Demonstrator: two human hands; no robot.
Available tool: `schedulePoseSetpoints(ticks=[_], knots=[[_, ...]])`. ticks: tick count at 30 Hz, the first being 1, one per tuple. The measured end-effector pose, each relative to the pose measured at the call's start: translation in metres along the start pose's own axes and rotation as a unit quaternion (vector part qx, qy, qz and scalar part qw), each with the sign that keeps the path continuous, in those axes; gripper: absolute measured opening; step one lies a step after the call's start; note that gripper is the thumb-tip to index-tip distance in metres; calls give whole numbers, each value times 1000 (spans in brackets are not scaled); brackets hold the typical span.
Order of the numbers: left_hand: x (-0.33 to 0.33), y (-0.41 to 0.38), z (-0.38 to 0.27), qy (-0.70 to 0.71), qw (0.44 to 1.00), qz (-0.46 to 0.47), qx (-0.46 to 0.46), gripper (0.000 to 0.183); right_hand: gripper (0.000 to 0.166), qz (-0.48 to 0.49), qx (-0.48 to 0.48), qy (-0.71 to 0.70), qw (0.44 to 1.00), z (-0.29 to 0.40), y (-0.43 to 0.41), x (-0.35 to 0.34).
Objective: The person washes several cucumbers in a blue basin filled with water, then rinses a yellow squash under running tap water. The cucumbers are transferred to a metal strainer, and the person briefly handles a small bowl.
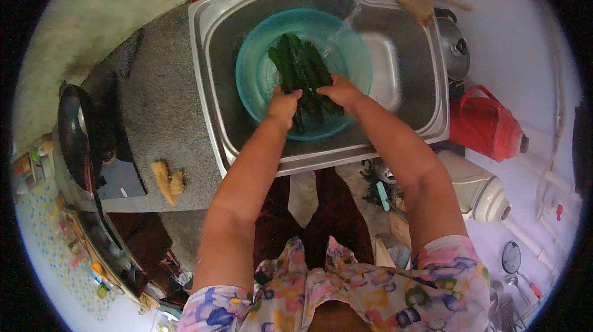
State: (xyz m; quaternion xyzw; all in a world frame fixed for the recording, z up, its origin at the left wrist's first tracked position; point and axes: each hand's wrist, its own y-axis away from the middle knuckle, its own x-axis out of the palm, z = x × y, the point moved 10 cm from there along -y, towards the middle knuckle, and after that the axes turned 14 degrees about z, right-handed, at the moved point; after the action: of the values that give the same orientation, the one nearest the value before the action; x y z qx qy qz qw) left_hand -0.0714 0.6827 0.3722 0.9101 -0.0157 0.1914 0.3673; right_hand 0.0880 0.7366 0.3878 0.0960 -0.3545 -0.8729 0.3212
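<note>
A bundle of long dark green vegetables, cucumbers by their look (299, 65), lies in a round blue-green plastic basin (250, 68). The basin stands inside a stainless steel sink (407, 109). My left hand (283, 106) grips the bundle's near left side, thumb on top. My right hand (340, 93) holds its right side, with the fingers over the outermost pieces. Water (340, 31) runs down in a stream from the upper right into the basin, just right of the bundle. The undersides of both hands are hidden.
Left of the sink, a grey counter (171, 86) holds ginger root (167, 181) and a black wok (74, 133). Right of it are a lidded metal pot (456, 47), a red thermos flask (486, 123) and a pale one (477, 188). A brownish scrubber (419, 5) sits at the sink's far right corner.
</note>
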Motion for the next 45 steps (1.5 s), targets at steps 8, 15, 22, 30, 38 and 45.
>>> schedulePoseSetpoints(ticks=[8, 15, 22, 30, 38, 45], knots=[[7, -9, 13, 92, 994, 43, -49, 56, 58, -16, -13, -58, 998, 16, 15, 18], [33, 1, -8, 3, 982, 179, 60, 62, 44, 100, -131, -183, 969, 37, 8, 64], [20, -5, 10, 123, 985, 86, -90, 61, 82, 13, -54, 77, 995, 55, 27, 38], [41, 13, -18, 1, 997, 51, -54, 81, 29, -225, -234, 257, 910, 177, 169, -47], [28, -2, -7, 31, 998, 53, -29, 86, 19, -509, -458, 382, 620, 372, 350, -74], [35, 7, -8, 60, 995, 66, -36, 60, 24, -490, -401, 469, 616, 420, 342, -59]])
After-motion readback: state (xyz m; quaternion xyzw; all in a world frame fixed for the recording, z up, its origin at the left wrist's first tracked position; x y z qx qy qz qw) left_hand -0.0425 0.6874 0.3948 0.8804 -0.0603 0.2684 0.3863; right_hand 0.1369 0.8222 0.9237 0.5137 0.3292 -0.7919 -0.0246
